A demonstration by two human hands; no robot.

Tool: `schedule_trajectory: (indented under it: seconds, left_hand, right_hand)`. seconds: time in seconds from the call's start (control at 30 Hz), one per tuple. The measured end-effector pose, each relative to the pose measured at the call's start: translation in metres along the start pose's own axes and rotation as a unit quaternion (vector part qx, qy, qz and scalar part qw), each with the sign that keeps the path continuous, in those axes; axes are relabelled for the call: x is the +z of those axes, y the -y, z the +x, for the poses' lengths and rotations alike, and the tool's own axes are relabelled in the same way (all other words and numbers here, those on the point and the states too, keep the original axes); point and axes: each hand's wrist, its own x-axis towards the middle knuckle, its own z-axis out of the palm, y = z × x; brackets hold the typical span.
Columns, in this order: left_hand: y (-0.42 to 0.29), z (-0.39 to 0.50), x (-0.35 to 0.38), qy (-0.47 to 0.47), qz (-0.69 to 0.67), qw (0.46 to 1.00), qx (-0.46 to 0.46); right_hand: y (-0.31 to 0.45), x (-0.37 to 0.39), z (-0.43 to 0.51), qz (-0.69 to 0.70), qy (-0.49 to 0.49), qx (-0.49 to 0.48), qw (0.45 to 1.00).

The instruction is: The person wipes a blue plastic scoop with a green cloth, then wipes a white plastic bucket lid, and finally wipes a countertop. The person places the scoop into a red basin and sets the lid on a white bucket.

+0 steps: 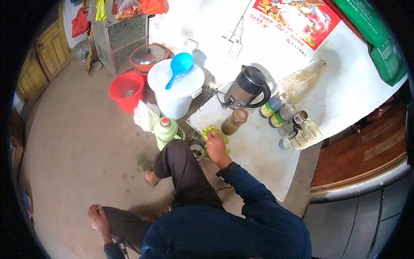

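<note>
My right hand [216, 147] is closed on a crumpled yellow-green cloth [211, 129] at the near left edge of a pale board tabletop [255, 162]. Some of the cloth shows past my fingers on both sides. Beside that hand, lower than the tabletop, is a small white bowl [196, 151] with dark contents and what looks like a spoon handle. Just beyond my fingers stands a glass jar [234, 121] with a brownish lid and murky contents. My left hand [98, 220] rests at my left knee, holding nothing visible, its fingers loosely spread.
An electric kettle [247, 87] and dark sauce bottles [273, 105] line the wall side of the board, with a small cup [284, 144] nearby. A green thermos flask [166, 132], red bucket [127, 92] and lidded white bucket [176, 97] bearing a blue ladle [181, 63] stand left.
</note>
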Motion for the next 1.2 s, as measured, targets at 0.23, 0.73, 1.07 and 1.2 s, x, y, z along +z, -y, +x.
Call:
schedule_trajectory:
  seconds: [0.23,0.73,1.07,1.2]
  left_hand:
    - [0.000,0.001,0.000,0.006,0.004,1.000,-0.005]
    - [0.006,-0.008,0.002,-0.025,0.001,1.000,-0.006]
    - [0.010,-0.014,-0.001,-0.029,-0.028,0.999,-0.018]
    - [0.004,-0.018,-0.007,-0.030,-0.026,0.999,-0.023]
  right_hand:
    - [0.009,0.038,0.050,-0.008,0.025,0.028,0.999]
    - [0.011,0.013,0.031,0.048,0.059,0.003,0.997]
    - [-0.007,-0.025,-0.035,0.078,0.053,-0.031,0.995]
    - [-0.021,-0.033,-0.056,0.082,0.078,-0.043,0.993]
